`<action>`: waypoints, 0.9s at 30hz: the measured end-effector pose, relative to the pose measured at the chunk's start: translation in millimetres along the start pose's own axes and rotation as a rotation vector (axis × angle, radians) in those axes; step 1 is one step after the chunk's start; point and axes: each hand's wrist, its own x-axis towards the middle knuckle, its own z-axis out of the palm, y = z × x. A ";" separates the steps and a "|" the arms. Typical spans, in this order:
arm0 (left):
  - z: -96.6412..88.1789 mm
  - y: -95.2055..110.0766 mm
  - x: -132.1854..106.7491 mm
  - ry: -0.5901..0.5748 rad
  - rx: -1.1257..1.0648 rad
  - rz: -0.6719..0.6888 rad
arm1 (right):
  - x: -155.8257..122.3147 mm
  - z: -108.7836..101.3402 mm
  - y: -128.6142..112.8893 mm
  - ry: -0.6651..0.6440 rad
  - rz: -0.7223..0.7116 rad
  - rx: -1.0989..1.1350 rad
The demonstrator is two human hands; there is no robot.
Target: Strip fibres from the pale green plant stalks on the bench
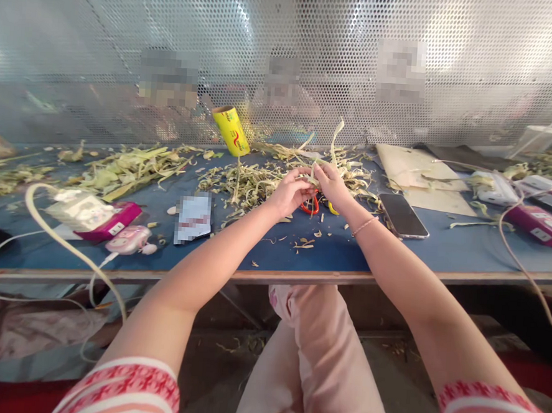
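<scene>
My left hand [292, 194] and my right hand [331, 184] meet above the middle of the blue table. Both have their fingers closed on a pale green dried leaf strip [314, 173], partly hidden by the fingers. Below them on the tabletop lie a red loop [310, 207], like a scissor handle, and a yellow piece [333, 209], both mostly covered by my hands. Behind and around the hands spreads a pile of curled dried leaf strips [254, 183]. A long pale strip [337, 135] sticks up behind my right hand; its lower end is hidden.
A yellow tube [232, 132] stands tilted behind the pile. Phones lie left [193, 219] and right [404, 215]. Magenta devices [116, 220] with cables sit at the left, another [543, 224] at the right. More leaves [133, 166] lie left; a perforated metal panel [333, 42] closes the back.
</scene>
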 end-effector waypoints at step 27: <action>1.8 -5.0 -4.2 -0.026 0.117 0.038 | -7.7 -5.5 -19.0 0.098 -0.142 -0.153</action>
